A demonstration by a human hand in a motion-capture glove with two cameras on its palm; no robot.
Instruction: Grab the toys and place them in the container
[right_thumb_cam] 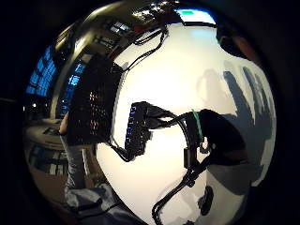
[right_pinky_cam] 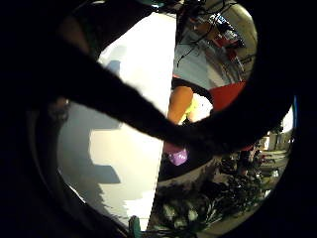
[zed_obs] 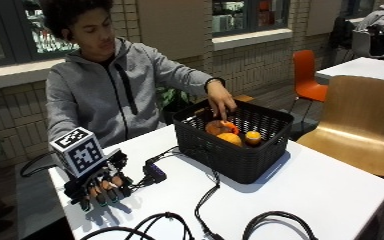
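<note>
My gloved right hand is at the table's near left corner, fingers spread and straight, holding nothing. Its spread-finger shadow falls on the white table. A black woven basket stands mid-table, to the right of that hand and apart from it. Inside lie orange round toys and a smaller orange-yellow one. The bare left hand reaches into the basket and touches an orange toy. The little finger side palm view shows an orange toy and a purple one past a dark finger.
A black hub with several cables lies between my hand and the basket; more cables loop along the front edge. A wooden chair and an orange chair stand beyond the table's right side.
</note>
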